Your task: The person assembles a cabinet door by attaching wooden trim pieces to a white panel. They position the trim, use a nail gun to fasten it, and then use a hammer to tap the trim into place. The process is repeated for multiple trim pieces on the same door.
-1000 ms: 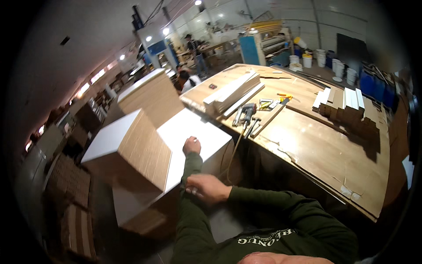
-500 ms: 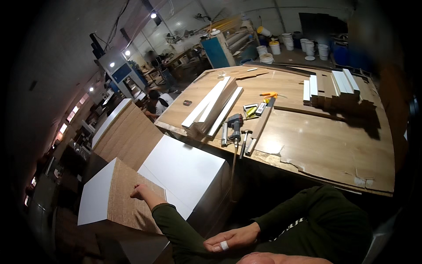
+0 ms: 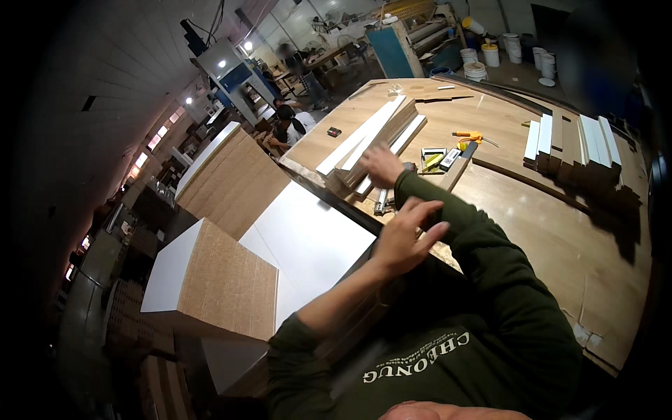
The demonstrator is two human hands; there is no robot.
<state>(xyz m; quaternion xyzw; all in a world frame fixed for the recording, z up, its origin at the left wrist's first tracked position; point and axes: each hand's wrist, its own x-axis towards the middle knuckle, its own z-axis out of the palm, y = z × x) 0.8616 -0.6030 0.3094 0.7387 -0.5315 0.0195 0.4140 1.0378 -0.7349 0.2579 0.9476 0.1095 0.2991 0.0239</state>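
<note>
**Stack of long white-faced strips with brown board edges (image 3: 376, 137): loose pieces, hand close in**

Lies on the light-brown wood-grain surface (image 3: 546, 234), near its left edge. Upper strips sit at a slant to one another; a sideways knock could slide one off, perhaps over the edge toward the broad white panel (image 3: 308, 224) alongside. Right hand (image 3: 382, 166) by the stack's near end, blurred; cannot tell whether it touches or grips. Left hand (image 3: 407, 238) nearer the body, fingers spread, nothing seen in it, close to the right sleeve: arms could foul each other if both move at once. Single long white strip (image 3: 411, 133) beside the stack, easily nudged by a low wrist. Grey metal tool part (image 3: 380, 202) close by; a dragging sleeve could shift it. Orange gun-shaped tool with thin nozzle (image 3: 469, 135) farther right, less exposed, I judge.
</note>
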